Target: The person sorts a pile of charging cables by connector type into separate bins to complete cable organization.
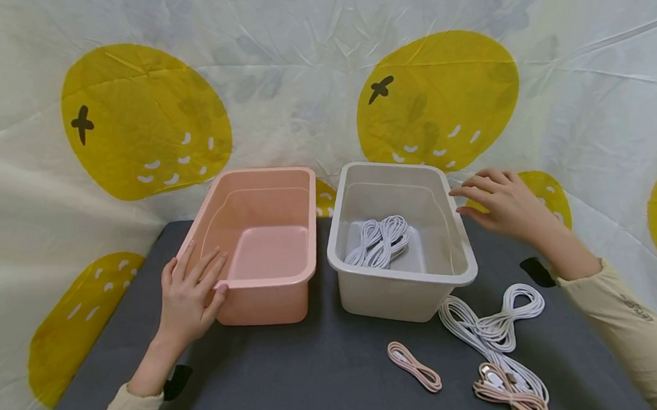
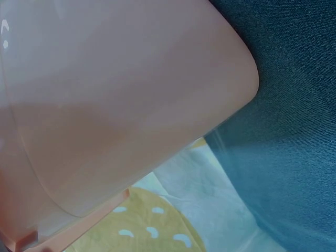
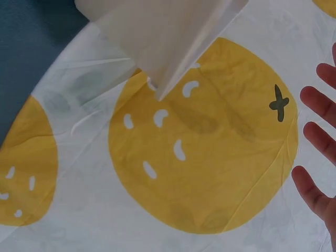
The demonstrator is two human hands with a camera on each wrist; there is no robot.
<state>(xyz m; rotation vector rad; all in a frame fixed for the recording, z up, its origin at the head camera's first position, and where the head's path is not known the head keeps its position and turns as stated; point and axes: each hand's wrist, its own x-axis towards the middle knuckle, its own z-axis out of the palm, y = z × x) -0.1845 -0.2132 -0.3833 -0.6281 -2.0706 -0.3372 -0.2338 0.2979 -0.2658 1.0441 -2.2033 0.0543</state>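
Observation:
My left hand [image 1: 192, 297] rests over the near left corner of a pink plastic bin [image 1: 269, 284], its fingers fairly straight across the rim. The bin's outer wall [image 2: 126, 100] fills much of the left wrist view. To the right stands a whitish bin [image 1: 402, 277] with bundled white cables [image 1: 379, 243] on its floor. Beside that bin's right rim is my right hand [image 1: 500, 206], fingers spread and holding nothing. Whether its fingertips touch the rim I cannot tell from the head view; in the right wrist view the fingers [image 3: 317, 100] look apart from the bin [image 3: 157, 37].
On the dark table [image 1: 318, 383], a small pink cable bundle [image 1: 414, 367] lies in front of the whitish bin. Further right lie white cable bundles [image 1: 497, 330] with another pink cable [image 1: 513, 395] on top. A patterned curtain [image 1: 294, 118] hangs behind the bins.

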